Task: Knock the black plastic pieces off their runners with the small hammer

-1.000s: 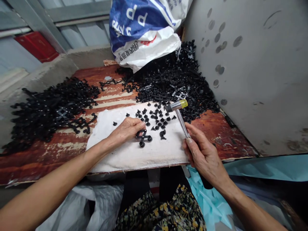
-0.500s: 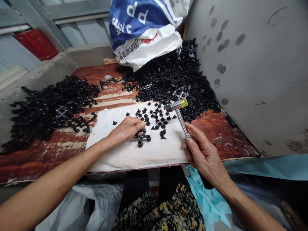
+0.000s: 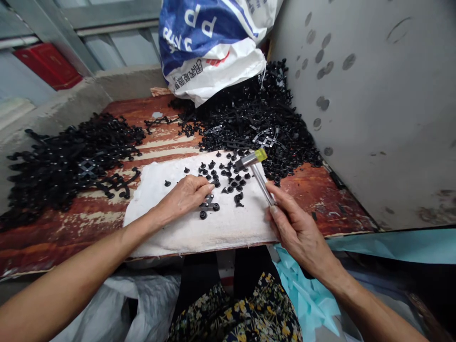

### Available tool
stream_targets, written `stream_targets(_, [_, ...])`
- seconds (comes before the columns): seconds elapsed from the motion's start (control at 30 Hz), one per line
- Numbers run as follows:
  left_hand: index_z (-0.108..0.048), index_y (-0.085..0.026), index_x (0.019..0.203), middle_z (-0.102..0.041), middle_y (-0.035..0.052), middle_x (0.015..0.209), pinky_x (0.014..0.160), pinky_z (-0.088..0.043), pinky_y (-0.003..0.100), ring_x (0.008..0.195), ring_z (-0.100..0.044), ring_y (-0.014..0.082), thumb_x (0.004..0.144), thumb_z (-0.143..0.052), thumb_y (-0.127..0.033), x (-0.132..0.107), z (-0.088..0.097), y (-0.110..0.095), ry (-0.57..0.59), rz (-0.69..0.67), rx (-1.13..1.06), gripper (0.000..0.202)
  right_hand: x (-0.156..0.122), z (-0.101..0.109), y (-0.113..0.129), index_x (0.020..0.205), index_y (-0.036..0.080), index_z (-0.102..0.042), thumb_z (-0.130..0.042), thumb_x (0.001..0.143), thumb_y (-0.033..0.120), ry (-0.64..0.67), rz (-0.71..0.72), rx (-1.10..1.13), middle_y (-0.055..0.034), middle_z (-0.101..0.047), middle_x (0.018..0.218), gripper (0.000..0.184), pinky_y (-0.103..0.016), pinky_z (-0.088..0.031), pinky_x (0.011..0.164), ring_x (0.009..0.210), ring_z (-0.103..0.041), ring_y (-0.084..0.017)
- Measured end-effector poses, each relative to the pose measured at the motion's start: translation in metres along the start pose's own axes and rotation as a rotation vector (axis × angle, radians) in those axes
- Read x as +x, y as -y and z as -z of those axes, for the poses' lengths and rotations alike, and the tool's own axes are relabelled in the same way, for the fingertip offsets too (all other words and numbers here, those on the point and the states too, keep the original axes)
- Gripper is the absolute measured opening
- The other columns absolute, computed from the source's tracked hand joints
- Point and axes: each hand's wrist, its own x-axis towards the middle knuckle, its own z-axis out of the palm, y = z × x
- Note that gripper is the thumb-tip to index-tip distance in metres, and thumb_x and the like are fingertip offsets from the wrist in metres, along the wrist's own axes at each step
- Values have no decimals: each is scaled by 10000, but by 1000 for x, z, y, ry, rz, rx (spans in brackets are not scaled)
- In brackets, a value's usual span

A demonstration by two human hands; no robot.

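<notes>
- The left hand (image 3: 188, 192) has fingers pinched on the black linkage (image 3: 208, 204), which lies on the white cloth (image 3: 171, 228), toward the body.
- The right hand (image 3: 299, 228), farther from it, grasps the hammer (image 3: 261, 183); the handle slants forward-left, its head right of and beyond the linkage.

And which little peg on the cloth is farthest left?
The black peg near the left edge of the white cloth, with bare cloth around it. The next peg sits farther right, beyond the left hand; the rest lie even farther right.
</notes>
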Motion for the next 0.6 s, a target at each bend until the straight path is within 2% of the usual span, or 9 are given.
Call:
stream_targets(0.1, [-439,-193,514,-368,-39,486,481,-227,255,479,-310,94,799,-451,-384,5,2,2,25,13,24,343,7,-1,5,1447,203,-512,-442,960,126,73,159,-115,-113,-655,1342,498,-384,-547,1012,1193,-651,-224])
stream_targets(0.2, [-431,-198,521,-369,-37,487,472,-225,260,469,-309,97,798,-456,-401,8,3,4,46,37,28,345,16,-2,10,1462,176,-492,-417,935,67,92,262,-179,-114,-720,1199,543,-359,-588,932,1068,-701,-214])
stream_targets(0.33, [-415,-198,512,-387,-27,498,485,-249,258,491,-338,105,791,-460,-381,4,3,0,26,36,59,336,23,-2,17,1448,160,-501,-407,933,56,106,320,-273,-113,-738,1054,534,-418,-587,919,928,-716,-225])
stream_targets(0.5, [-422,-195,518,-402,-25,505,495,-246,263,498,-342,109,800,-447,-374,2,2,-3,4,43,68,335,22,-2,23,1489,165,-441,-383,936,47,76,358,-337,-104,-706,942,568,-346,-603,706,770,-684,-207])
stream_targets(0.6, [-419,-196,512,-390,-28,494,496,-246,264,491,-341,109,795,-454,-365,3,2,-3,2,54,61,331,23,-1,23,1481,169,-451,-379,907,40,158,327,-488,-95,-679,890,593,-330,-571,583,687,-658,-209])
